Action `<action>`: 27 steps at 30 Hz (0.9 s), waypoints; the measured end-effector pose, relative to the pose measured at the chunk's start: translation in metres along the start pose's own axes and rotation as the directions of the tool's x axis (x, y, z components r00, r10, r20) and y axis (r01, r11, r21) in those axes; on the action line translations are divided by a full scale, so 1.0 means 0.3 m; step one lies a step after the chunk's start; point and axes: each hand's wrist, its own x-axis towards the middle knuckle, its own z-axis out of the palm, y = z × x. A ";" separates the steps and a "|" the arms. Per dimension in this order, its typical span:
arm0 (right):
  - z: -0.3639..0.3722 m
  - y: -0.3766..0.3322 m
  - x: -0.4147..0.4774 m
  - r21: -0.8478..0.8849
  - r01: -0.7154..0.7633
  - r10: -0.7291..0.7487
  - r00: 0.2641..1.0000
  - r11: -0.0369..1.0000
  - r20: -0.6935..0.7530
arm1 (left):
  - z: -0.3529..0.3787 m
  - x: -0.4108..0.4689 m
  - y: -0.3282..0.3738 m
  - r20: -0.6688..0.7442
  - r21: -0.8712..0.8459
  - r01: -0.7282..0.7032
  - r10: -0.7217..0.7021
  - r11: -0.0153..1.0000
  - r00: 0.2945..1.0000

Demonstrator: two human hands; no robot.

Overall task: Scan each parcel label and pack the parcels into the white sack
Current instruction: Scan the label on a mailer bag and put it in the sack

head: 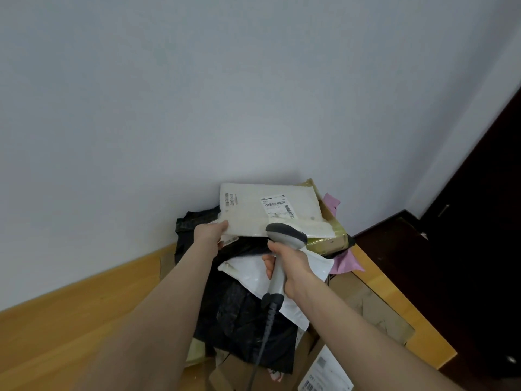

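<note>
Scanner pointed at the label just past it

The right hand (293,266) is wrapped round the scanner (285,237), whose head points away at the label (277,206) just ahead and a little above. To its left, the left hand (210,235) pinches the near corner of the flat white parcel (251,213), which lies long side across, label side up.

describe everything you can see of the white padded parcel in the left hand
The white padded parcel is a flat mailer with a textured, foam-like skin, held up label side toward the camera. A shipping label with barcodes sits right of middle; more print marks its left end. The left hand grips its near left corner; the barcode scanner overlaps its near edge.
</note>
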 end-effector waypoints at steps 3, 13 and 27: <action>0.079 0.006 -0.044 0.010 0.009 -0.009 1.000 1.000 0.021 | -0.064 -0.054 0.075 0.043 -0.165 -0.059 0.067 0.985 0.997; 0.487 0.260 -0.279 -0.028 0.193 -0.192 0.981 0.981 0.040 | -0.698 -0.159 0.154 0.005 -0.300 -0.264 0.278 0.917 0.960; 0.851 0.669 -0.437 -0.212 0.195 -0.179 0.979 0.958 0.095 | -1.573 -0.187 -0.003 -0.088 -0.358 -0.227 0.209 0.906 0.974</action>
